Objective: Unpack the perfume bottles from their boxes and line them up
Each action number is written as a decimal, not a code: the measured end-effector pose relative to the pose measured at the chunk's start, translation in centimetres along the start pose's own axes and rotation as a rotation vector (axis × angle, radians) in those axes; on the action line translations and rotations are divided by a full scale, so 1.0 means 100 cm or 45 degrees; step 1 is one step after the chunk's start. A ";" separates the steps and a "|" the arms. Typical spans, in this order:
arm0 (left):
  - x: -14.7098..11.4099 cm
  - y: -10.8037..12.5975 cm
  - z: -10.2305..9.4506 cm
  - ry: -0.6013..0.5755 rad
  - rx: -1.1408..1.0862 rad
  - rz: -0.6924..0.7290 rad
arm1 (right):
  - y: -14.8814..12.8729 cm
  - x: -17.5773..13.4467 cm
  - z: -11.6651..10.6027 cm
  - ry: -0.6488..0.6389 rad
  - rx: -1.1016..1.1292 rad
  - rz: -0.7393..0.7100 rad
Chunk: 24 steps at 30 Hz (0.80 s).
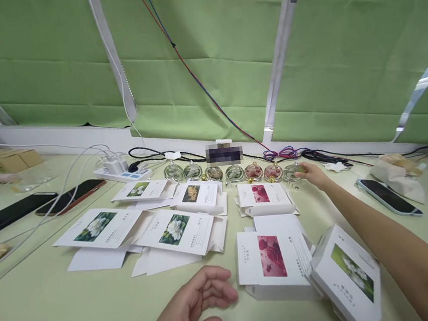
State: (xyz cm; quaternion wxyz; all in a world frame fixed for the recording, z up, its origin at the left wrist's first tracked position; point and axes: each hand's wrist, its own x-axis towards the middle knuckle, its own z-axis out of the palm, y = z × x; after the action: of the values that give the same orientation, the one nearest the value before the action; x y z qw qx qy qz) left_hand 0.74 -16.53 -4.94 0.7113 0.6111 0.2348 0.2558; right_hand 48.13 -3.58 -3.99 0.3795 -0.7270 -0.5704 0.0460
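At the back of the table, my right hand [313, 175] grips the right edge of a round glass bottle [292, 172], the last in a row of several. These look like perfume bottles; some show green inside, and a red-tinted bottle [273, 171] is among them. My left hand [197, 303] is near the front edge, fingers loosely curved and apart, holding nothing. Just right of it lies a white box with a rose picture [272, 256]. Under my right forearm, a white-flower box [348, 273] leans against that box. A smaller rose box [263, 196] lies behind.
Several flattened white cartons [179, 232] with flower pictures overlap on the left. A power strip [122, 174] with plugs and black cables [160, 153] lies along the back. Phones lie at both sides, including a light-cased phone [389, 196] by a cloth pouch [392, 171].
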 end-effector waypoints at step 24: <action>0.001 0.007 0.003 -0.020 0.087 0.027 | -0.102 -0.238 -0.098 -0.378 -0.578 -0.541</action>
State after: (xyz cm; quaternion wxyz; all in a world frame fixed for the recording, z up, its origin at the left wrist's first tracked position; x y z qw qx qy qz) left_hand 0.97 -16.66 -4.23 0.6890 0.6395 0.2313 0.2506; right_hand 36.71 -28.43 0.46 0.1220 -0.6431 -0.7538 -0.0571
